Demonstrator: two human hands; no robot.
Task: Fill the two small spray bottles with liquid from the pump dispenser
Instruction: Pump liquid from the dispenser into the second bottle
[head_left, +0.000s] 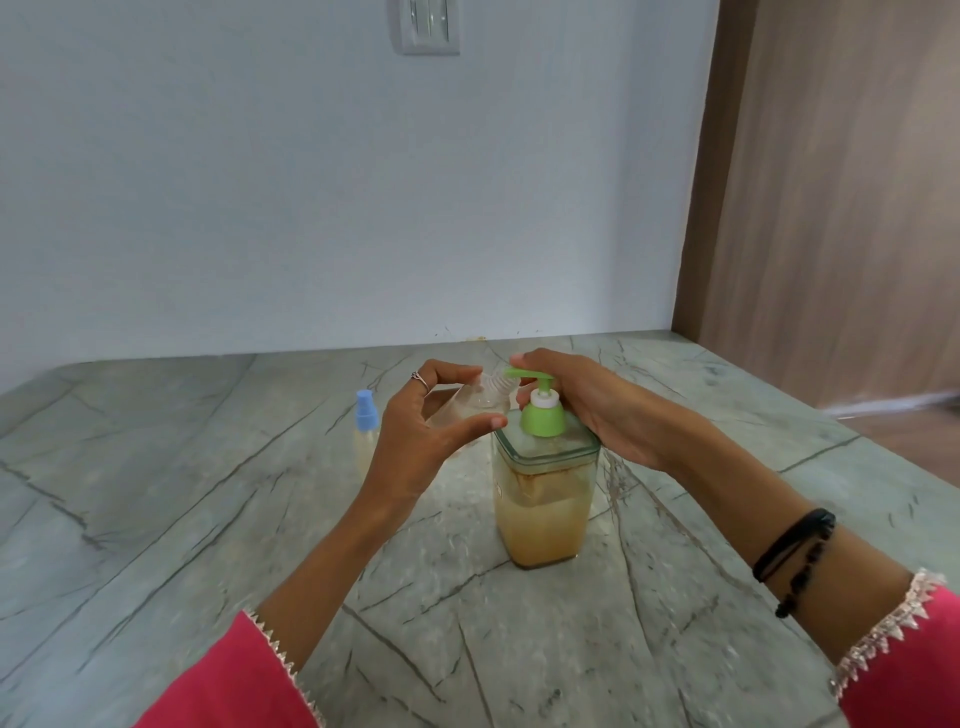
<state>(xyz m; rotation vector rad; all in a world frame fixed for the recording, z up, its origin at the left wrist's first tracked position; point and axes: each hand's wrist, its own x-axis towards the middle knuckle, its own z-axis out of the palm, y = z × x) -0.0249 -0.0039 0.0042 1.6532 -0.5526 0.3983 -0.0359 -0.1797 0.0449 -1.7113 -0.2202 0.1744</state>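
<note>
Centrally, the left hand (415, 431) is pinching a small clear uncapped spray bottle (467, 405), tilting its neck rightward under the green spout of the square clear pump dispenser (543, 467), half full of amber liquid. The right hand (587, 405) is pressing the pump head, fingers curled over it. Left of centre, a blue-capped spray bottle (365, 431) holding yellowish liquid is standing on the grey marble counter (156, 493).
</note>
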